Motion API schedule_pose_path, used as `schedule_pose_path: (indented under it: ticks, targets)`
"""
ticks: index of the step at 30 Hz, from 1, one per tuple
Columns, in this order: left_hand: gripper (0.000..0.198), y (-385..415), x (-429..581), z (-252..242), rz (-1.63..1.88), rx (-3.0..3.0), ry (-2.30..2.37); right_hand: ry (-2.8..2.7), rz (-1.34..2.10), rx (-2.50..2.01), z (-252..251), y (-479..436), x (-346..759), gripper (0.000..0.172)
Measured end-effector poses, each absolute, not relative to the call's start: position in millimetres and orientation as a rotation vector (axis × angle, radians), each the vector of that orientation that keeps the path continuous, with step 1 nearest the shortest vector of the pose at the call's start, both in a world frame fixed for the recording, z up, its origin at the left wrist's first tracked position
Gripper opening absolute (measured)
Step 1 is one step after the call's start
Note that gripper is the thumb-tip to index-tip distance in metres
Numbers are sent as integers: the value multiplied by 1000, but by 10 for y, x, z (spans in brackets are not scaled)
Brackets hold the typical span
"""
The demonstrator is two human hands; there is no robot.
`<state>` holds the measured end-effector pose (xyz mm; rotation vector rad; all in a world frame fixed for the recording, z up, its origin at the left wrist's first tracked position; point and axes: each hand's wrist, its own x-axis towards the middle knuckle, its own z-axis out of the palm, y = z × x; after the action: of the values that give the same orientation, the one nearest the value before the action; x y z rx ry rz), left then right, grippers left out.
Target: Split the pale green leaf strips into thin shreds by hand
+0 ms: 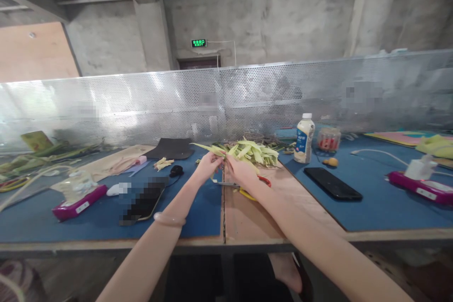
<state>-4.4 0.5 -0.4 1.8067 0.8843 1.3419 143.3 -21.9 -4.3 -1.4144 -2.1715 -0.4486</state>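
Note:
Above the table's middle my left hand point(209, 166) and my right hand point(240, 170) meet, fingertips close together and pinched. Between them is a pale green leaf strip point(205, 148), its pointed end sticking out to the upper left. How the fingers grip it is partly hidden. Just behind my right hand lies a pile of similar pale green leaf strips point(260, 152). Under my hands rests a pair of scissors, with a red handle point(264, 180) and a yellow handle point(247, 194) partly covered by my right wrist.
To the right stand a milk bottle point(304, 139), a clear jar point(328, 139), a black phone point(332, 184) and a purple power strip point(421, 188). On the left are another phone point(145, 201), another purple power strip point(80, 203) and black card point(172, 148). A perforated metal screen point(159, 99) runs behind.

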Motion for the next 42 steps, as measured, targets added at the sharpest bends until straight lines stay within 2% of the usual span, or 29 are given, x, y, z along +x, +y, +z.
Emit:
schedule_pose_path:
  ticks: [14,17,21,24,27,35,42]
  targets:
    - [38,-50,-3,31,1337,1732,902,-2154,-398,-1467,-44,-222,1466,45]
    - [37,-47,-6,33,1356,1739,872,-2048,-164,-1290,-80,-145,1444,44]
    - [36,-55,-17,41,1347,1744,879,-1804,317,-996,-83,12,1461,41]
    - [36,-73,-12,44,1310,1756,857,-1896,544,-878,-63,93,1556,43]
    - [38,-88,5,40,1291,1736,821,-1966,525,-783,-38,102,1657,41]
    - [43,-103,19,45,1233,1773,781,-1936,351,-803,-7,87,1674,20]
    - [49,-38,14,29,1283,1795,852,-1944,56,-807,-18,118,1704,18]
